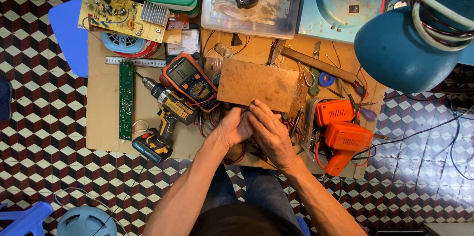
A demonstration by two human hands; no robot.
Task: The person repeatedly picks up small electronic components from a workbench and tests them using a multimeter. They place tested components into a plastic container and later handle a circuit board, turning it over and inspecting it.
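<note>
My left hand [234, 126] and my right hand [269, 132] are pressed together over the middle of a cardboard-covered work surface [106, 117]. The fingers of both curl around something small that the hands hide, so I cannot tell what it is. Just beyond the fingertips lies a brown copper-clad board [259, 85]. Red wires [236, 156] loop on the surface under my wrists.
A cordless drill [165, 117] and an orange multimeter [190, 79] lie left of my hands. A long green circuit board [126, 98] and a ruler [133, 61] sit farther left. Orange tools [343, 135] lie on the right. A blue lamp shade [405, 51] hangs upper right.
</note>
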